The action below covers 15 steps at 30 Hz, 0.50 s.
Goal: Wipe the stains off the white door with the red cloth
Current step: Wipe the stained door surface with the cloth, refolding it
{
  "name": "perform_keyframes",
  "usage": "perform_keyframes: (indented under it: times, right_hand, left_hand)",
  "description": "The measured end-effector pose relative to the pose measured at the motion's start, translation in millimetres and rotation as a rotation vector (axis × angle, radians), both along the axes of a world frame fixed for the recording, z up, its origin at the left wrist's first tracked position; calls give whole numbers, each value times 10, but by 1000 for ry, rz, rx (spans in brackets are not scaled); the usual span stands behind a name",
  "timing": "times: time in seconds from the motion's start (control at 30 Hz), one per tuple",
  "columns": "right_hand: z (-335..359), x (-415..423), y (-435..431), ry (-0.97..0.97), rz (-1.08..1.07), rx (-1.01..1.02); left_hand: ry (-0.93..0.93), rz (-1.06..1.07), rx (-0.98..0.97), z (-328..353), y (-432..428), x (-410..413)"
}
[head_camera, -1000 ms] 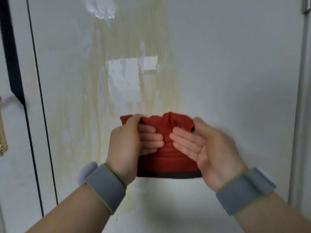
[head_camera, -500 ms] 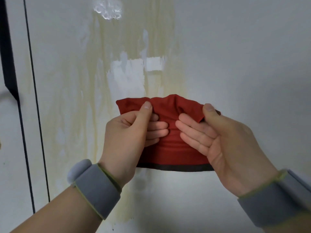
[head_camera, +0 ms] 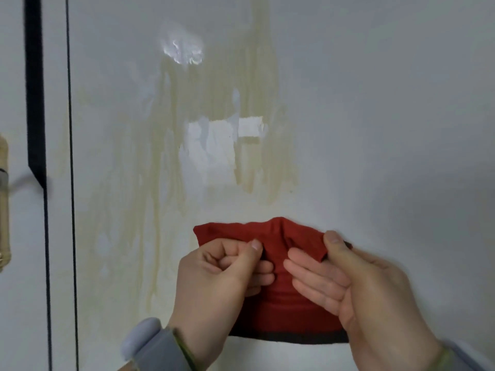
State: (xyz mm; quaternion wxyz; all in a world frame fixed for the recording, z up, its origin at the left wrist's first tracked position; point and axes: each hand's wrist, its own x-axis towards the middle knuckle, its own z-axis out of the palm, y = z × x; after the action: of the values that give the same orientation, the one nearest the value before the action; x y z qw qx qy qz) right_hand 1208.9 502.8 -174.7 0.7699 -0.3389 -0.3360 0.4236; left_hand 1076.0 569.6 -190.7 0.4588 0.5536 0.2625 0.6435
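Brass handle plate at far left, black strip beside it

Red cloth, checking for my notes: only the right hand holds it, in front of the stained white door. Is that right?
No, both hands hold it. The head view shows the left hand pinching the red cloth and the right hand gripping its right end, in front of the stained white door.

1. Nothing legible on the white door: no lettering, label or number.
2. Nothing legible on the red cloth: no tag or brand mark showing.
3. Nothing legible on the grey wristband either.
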Motion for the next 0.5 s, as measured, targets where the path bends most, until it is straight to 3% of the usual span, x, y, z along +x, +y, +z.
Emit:
perform_keyframes:
  times: [0.2, 0.5]
  right_hand:
    - [618, -72, -30, -39, -96, 23]
    - [1843, -64, 29, -265, -65, 133]
  left_hand:
    - [17, -10, 28, 561, -9, -8]
    - [83, -25, 211, 1820, 63, -69]
